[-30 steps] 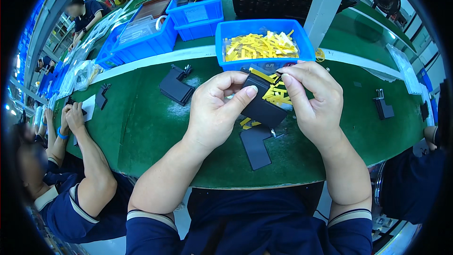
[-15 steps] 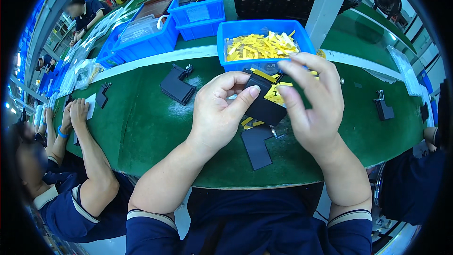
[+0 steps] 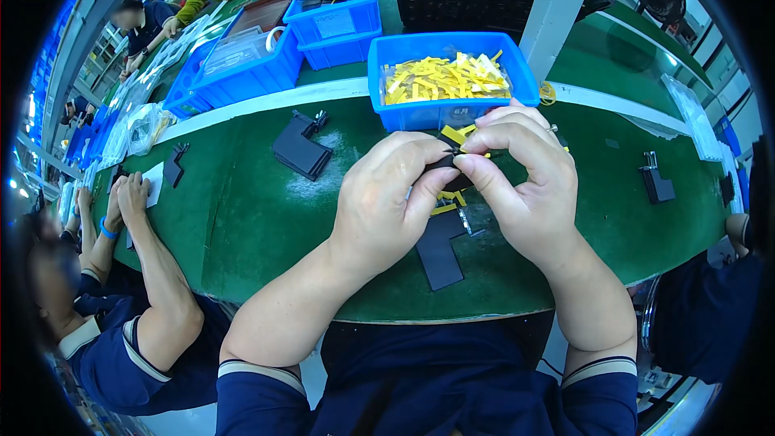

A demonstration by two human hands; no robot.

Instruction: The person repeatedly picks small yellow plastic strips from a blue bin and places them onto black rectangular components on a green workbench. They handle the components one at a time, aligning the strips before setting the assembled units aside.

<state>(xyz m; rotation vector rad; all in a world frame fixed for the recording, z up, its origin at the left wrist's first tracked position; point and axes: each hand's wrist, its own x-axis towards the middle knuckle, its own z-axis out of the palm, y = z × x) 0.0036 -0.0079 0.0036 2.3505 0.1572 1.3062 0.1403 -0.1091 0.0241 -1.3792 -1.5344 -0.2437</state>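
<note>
Between my hands, just in front of the blue bin, is a flat black part (image 3: 442, 163), mostly hidden by my fingers. My left hand (image 3: 378, 190) is closed on it with thumb and fingers. My right hand (image 3: 529, 173) pinches with thumb and forefinger at the part's far edge, where a yellow strip (image 3: 458, 135) sticks up. The fingertips cover exactly how strip and part meet. Below them, an L-shaped black part (image 3: 441, 252) with metal fittings lies on the green table, several loose yellow strips (image 3: 446, 203) near its top end.
The blue bin (image 3: 391, 119) holds many yellow strips (image 3: 444, 77). Stacked black parts (image 3: 303, 145) lie to the left, another black part (image 3: 658, 184) to the right. Blue crates (image 3: 335, 28) stand behind. A co-worker's hands (image 3: 131, 194) rest at the left; a post (image 3: 553, 24) rises behind the bin.
My right hand, earlier spread apart from the black part, has closed in and now pinches at its edge. The black part has tilted, so its broad face no longer shows.
</note>
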